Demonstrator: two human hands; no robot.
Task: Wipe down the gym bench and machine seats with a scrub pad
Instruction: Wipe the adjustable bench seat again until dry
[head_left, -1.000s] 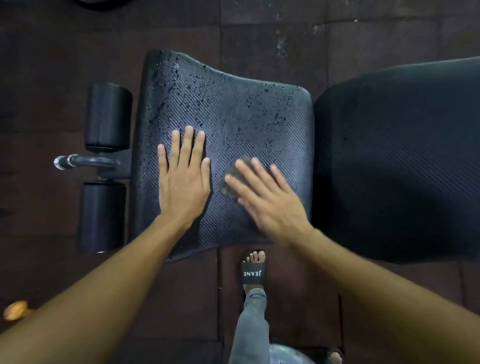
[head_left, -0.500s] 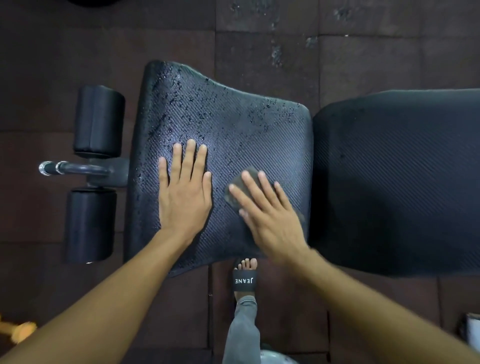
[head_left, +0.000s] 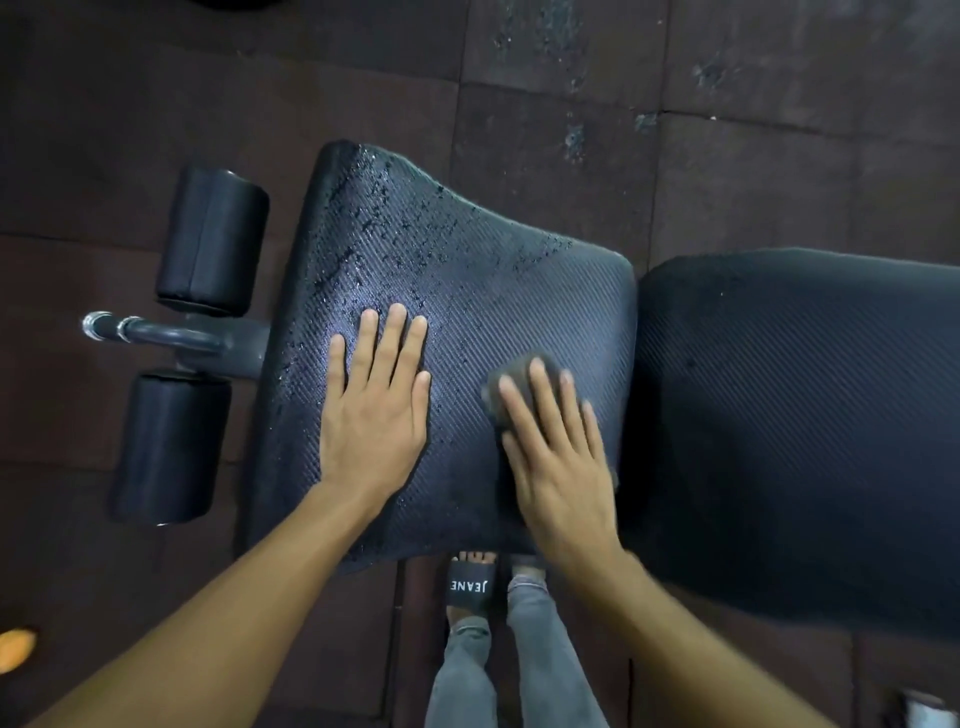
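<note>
Head view | scrub pad (head_left: 521, 382) on the right half of the seat pad (head_left: 519, 291), pinned under right hand (head_left: 558, 467), fingers straight, slightly spread, pressing not gripping | left hand (head_left: 371, 415) flat mid-seat, fingers together | risk: seat's wet, scrub pad could skid out from under flat fingers | it peeks out toward the seat's far edge, long axis hidden tbh

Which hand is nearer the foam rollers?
Left. The left hand lies flat on the seat, right of the rollers; the right hand presses the pad farther right.
</note>
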